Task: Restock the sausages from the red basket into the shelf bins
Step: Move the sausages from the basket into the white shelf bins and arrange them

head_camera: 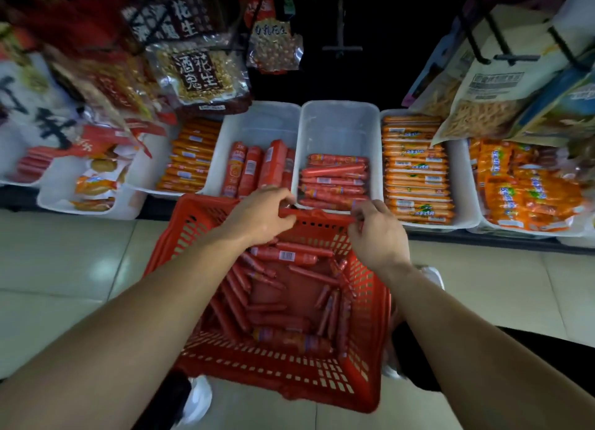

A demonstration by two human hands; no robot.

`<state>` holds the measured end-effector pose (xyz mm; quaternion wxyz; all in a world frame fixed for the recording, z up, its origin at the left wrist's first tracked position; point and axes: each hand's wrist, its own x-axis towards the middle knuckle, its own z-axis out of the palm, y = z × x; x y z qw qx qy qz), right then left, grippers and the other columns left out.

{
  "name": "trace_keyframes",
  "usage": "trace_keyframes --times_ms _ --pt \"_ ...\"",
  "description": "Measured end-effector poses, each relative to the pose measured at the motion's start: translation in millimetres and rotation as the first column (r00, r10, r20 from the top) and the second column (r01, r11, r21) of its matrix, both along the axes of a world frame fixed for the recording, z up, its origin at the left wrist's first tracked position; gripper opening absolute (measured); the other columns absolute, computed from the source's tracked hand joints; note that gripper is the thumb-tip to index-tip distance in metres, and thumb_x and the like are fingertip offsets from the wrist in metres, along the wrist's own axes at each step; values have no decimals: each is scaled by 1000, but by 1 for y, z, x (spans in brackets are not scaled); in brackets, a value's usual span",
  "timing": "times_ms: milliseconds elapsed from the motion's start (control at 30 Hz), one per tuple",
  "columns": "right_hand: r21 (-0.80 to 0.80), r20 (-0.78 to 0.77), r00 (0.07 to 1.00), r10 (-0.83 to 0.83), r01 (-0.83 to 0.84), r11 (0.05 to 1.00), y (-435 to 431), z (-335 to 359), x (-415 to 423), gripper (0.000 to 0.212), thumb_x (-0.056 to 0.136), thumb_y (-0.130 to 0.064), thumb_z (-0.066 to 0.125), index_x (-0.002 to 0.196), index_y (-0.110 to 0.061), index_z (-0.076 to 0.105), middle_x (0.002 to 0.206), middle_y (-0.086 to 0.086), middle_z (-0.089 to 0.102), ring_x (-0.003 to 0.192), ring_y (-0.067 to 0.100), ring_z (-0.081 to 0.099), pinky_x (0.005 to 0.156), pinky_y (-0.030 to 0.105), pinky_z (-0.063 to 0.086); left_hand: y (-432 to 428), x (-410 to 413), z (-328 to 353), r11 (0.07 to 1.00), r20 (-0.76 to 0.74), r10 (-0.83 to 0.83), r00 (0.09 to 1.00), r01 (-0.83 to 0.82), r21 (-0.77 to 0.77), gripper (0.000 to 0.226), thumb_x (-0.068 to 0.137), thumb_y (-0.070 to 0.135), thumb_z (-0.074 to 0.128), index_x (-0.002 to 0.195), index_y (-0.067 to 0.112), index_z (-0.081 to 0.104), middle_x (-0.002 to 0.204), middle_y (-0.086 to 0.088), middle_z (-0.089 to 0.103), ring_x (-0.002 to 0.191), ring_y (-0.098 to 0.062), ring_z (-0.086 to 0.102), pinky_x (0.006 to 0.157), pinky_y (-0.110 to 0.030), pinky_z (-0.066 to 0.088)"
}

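The red basket [206, 358] stands on the floor below me with several loose red sausages [283, 255] in it. My left hand [257, 218] and my right hand [376, 236] each pinch one end of a thin red sausage [318, 214]. They hold it level along the basket's far rim, right in front of the shelf. Just behind it, a white bin [338, 123] is part full of thin red sausages [335, 180]. The white bin [257, 123] to its left holds thicker red sausages [254, 168].
More white bins line the low shelf: orange sausages [190, 159] on the left, orange packs [415, 168] and orange bags [528, 188] on the right. Snack bags [199, 72] hang from hooks above the bins. Pale floor tiles [64, 252] surround the basket.
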<state>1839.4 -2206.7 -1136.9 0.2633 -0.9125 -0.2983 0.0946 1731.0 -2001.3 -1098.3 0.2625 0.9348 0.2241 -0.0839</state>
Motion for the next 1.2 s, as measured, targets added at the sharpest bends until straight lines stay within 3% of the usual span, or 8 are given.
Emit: trace_keyframes --times_ms 167,300,567,700,833,1033,1100,1200 --pt "-121 -211 969 130 -158 980 12 -33 -55 23 85 -21 61 107 -17 66 112 10 61 104 35 62 85 39 51 1 -101 -27 992 -122 104 987 -112 -63 29 82 30 72 109 22 67 103 3 65 99 -18 64 85 -30 48" --pt "-432 -444 885 140 -349 832 11 -85 -77 62 85 -35 63 141 -17 47 145 16 41 133 37 44 109 39 39 4 -161 -73 974 -291 170 941 -205 -93 38 81 31 72 116 19 65 113 -8 66 107 -26 63 88 -30 46" --pt "-606 -401 902 163 -394 691 37 -156 -72 80 87 -46 62 153 -16 29 158 16 24 145 42 22 117 48 29 27 -169 -154 989 -369 136 920 -149 -8 79 79 45 71 143 10 41 153 -21 34 145 -35 25 120 -41 18" --pt "-609 -417 891 178 -420 672 48 -184 -84 86 84 -55 59 154 -18 24 160 16 26 145 36 26 119 51 21 40 -146 -186 969 -418 248 874 -232 89 92 83 53 64 150 4 25 154 -18 31 139 -38 31 113 -49 24" --pt "-456 -519 818 248 -510 729 57 -198 -109 71 87 -45 63 148 -19 37 146 13 46 132 34 46 110 43 36 33 -145 -206 951 -415 305 857 -250 181 89 80 53 60 146 1 30 149 -23 34 134 -42 34 112 -52 25" --pt "-222 -366 890 270 -365 904 106 -190 -142 62 89 -37 58 146 -21 41 141 10 44 128 35 43 105 46 40 26 -166 -192 929 -345 346 872 -370 -4 73 88 40 59 150 14 32 162 -12 20 150 -31 13 120 -45 20" --pt "-161 -397 859 325 -413 896 134 -188 -148 64 91 -37 56 149 -19 38 146 11 43 132 34 41 108 44 38 30 -173 -183 892 -403 385 830 -446 -68 72 91 33 60 153 14 29 158 -13 31 144 -32 31 114 -38 31" --pt "-197 -462 817 346 -475 858 166 -195 -150 70 91 -46 54 152 -17 34 154 13 37 138 36 38 112 43 36 30 -189 -189 845 -587 350 730 -517 -139 61 81 43 60 135 15 54 131 -14 62 113 -29 61 87 -29 45"
